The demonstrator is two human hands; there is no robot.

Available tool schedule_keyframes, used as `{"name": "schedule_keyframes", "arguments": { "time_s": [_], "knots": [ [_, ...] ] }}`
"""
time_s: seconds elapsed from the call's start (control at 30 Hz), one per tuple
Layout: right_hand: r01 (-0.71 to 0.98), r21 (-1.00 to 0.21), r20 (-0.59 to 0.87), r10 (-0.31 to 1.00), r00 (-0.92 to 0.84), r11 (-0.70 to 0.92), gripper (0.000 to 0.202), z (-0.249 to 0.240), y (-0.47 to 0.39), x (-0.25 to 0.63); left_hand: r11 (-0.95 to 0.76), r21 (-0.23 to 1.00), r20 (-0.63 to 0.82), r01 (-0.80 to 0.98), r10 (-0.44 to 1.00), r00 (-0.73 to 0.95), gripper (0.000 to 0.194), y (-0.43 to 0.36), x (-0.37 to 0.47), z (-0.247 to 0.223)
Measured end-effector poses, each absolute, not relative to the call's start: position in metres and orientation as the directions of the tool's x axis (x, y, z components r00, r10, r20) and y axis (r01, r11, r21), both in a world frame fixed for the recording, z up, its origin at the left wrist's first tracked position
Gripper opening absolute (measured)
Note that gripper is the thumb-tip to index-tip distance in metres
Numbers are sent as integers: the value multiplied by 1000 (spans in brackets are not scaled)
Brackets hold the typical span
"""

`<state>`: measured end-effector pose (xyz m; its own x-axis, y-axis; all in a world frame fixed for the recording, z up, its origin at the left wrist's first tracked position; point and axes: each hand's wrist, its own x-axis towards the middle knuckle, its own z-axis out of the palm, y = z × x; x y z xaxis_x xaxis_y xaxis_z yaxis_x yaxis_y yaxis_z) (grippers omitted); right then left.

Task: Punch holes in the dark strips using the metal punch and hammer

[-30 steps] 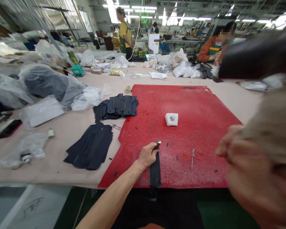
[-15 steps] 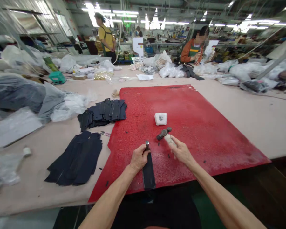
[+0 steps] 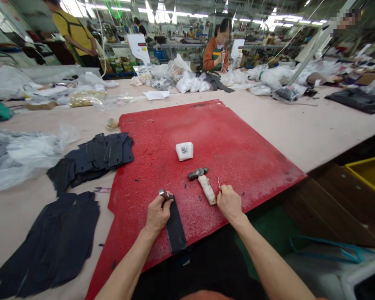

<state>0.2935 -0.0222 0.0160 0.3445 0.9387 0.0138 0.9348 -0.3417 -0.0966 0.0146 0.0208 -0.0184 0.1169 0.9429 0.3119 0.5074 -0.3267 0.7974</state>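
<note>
My left hand (image 3: 158,214) is closed on a short metal punch (image 3: 165,194), its shiny end pointing left, over the top end of a dark fabric strip (image 3: 175,227). The strip lies near the front edge of the red mat (image 3: 237,137). A ball-peen hammer (image 3: 208,189) with a pale wrapped handle rests on the mat. Just right of its handle end, my right hand (image 3: 229,204) is closed on a thin metal-shafted tool (image 3: 219,183), mostly hidden by the fingers. Farther back sits a white block (image 3: 184,151) with a small silvery patch on top.
Two piles of dark cut pieces, a nearer one (image 3: 50,246) and a farther one (image 3: 93,154), lie left of the mat. Pink-handled snips (image 3: 103,189) lie between them and the mat. Plastic bags (image 3: 187,79) line the table's back. Two co-workers stand or sit beyond.
My right hand has let go of the hammer, which now lies on the mat, and has taken a thin tool. The punch in my left hand has tipped leftward. The view has turned right.
</note>
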Motion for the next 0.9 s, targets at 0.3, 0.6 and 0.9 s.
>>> {"name": "schedule_keyframes", "arguments": {
  "time_s": [0.3, 0.6, 0.9],
  "knots": [
    [944, -197, 74, 956, 285, -266, 27, 15, 76, 305, -296, 823, 277, 485, 954, 113, 12, 16, 17, -15],
    [903, -430, 179, 978, 110, -23, 35, 51, 74, 271, -245, 869, 221, 431, 970, 104, 12, 10, 18, -13],
    [753, -452, 33, 852, -522, 479, 65, 24, -91, 183, -137, 912, 177, 387, 982, -69, 14, 21, 19, -10]
  ]
}}
